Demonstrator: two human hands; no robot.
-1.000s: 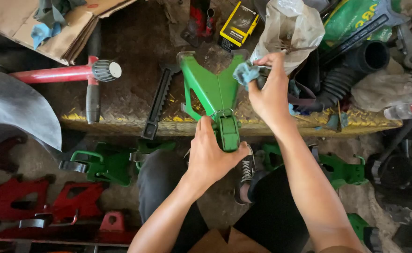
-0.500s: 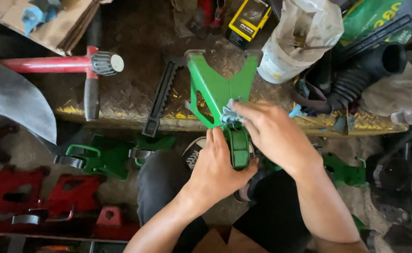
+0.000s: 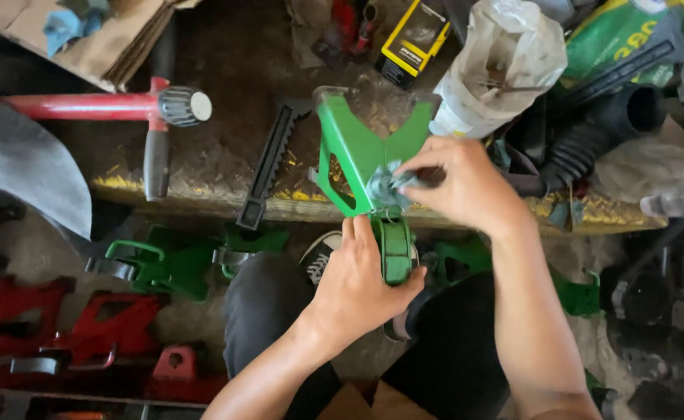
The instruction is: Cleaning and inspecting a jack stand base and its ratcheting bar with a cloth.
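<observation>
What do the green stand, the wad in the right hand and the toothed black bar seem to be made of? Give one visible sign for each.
Green stand: likely painted sheet metal; thin folded edges, glossy coat.
Wad in the right hand: probably cloth; crumpled, soft folds.
Toothed bar: likely cast metal, dull dark finish; rigid notched teeth.

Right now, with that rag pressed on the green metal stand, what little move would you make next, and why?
Probably draw the rag down along the middle of the green stand. The right hand pinches it right at the stand's centre seam, while the left hand grips the narrow lower end to steady it, so the stand looks braced for a wiping stroke.
</observation>
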